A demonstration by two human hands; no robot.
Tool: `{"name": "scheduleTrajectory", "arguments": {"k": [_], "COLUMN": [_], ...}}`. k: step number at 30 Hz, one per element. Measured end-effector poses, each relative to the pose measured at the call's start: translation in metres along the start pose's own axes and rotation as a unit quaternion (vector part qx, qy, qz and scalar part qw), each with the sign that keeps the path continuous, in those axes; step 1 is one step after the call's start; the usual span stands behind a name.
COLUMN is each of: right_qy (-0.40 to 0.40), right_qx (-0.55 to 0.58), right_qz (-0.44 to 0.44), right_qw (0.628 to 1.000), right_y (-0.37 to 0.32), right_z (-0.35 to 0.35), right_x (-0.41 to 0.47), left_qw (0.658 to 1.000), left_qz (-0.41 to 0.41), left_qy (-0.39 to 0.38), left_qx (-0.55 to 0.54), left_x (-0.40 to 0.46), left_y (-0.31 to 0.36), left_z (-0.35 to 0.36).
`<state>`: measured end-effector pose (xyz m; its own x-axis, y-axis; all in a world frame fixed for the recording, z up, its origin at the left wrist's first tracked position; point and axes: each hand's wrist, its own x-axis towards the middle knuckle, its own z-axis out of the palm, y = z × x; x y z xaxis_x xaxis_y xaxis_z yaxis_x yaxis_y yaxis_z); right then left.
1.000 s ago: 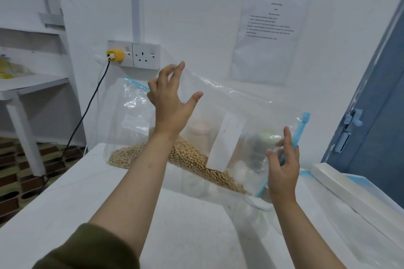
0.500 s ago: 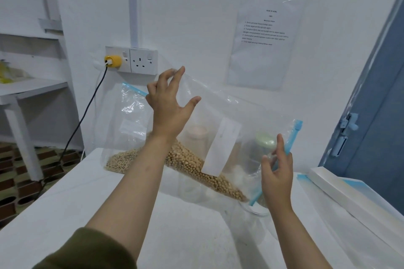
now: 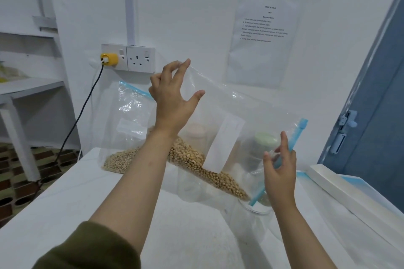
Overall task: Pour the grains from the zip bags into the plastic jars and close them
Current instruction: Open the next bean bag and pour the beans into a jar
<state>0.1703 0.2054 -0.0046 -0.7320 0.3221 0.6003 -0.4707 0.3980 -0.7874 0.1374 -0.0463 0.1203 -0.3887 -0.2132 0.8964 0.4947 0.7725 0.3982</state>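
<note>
Zip bag [image 3: 220,120] tilted btwn left hand [image 3: 172,102] & right hand [image 3: 279,170].

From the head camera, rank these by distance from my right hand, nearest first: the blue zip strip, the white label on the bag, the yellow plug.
1. Blue zip strip: touching the right hand.
2. White label: left of it, mid-bag.
3. Yellow plug: far left, on the wall.

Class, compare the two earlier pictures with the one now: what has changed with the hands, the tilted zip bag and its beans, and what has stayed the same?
Little changed. The beans slid slightly further toward the blue zip mouth over the open jar. The left hand still pinches the raised corner of the zip bag; the right hand still holds the mouth end. The second bag at the wall has not moved.
</note>
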Motion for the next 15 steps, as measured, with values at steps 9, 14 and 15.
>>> {"name": "scheduleTrajectory", "arguments": {"k": [9, 14, 15], "right_qy": [0.000, 0.006, 0.007], "right_qx": [0.008, 0.006, 0.006], "right_qz": [-0.005, -0.011, -0.012], "right_qw": [1.000, 1.000, 1.000], "right_y": [0.0028, 0.0051, 0.0050], "right_z": [0.0000, 0.0001, -0.0001], "right_x": [0.0025, 0.0036, 0.0037], "left_qw": [1.000, 1.000, 1.000], "left_qz": [0.005, 0.004, 0.005], "left_qy": [-0.005, -0.006, -0.006], "left_qx": [-0.004, -0.004, -0.005], "left_x": [0.0055, 0.0064, 0.0066], "left_y": [-0.0002, -0.0016, -0.0017], "left_z": [0.0027, 0.0040, 0.0043]}}
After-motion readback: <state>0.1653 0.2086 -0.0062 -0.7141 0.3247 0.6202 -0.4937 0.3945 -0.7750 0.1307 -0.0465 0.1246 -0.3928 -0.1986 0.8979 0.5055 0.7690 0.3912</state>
